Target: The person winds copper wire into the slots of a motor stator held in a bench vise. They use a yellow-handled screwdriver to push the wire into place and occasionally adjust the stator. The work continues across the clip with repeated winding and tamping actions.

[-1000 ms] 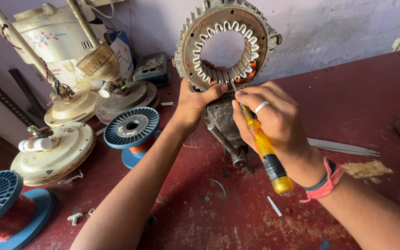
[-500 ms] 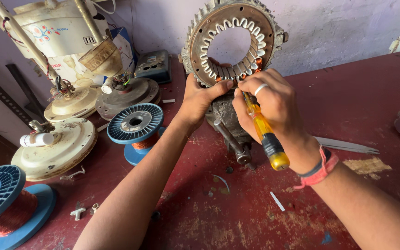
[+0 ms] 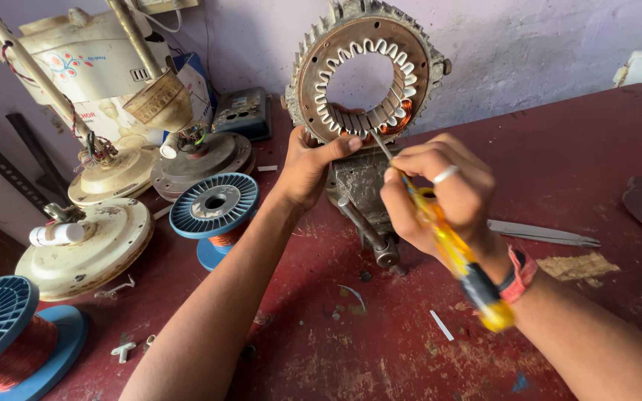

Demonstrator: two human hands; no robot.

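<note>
Far left, a blue wire spool (image 3: 5, 338) with copper wire, cream fan housings (image 3: 87, 245), a second blue spool (image 3: 215, 204). Left hand (image 3: 313, 167) clamped on the lower rim of the motor ring (image 3: 369, 70), which stands upright in a small vise (image 3: 362, 193) on the red worktop (image 3: 596, 171). Right hand (image 3: 443, 193) closed around a yellow screwdriver (image 3: 455, 252) (blurred), its tip at the ring's inner copper windings.

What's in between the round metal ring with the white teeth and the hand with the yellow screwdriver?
In the head view, only the screwdriver's thin metal shaft spans the gap, from the right hand up to the ring. Behind it sits the grey vise.
</note>
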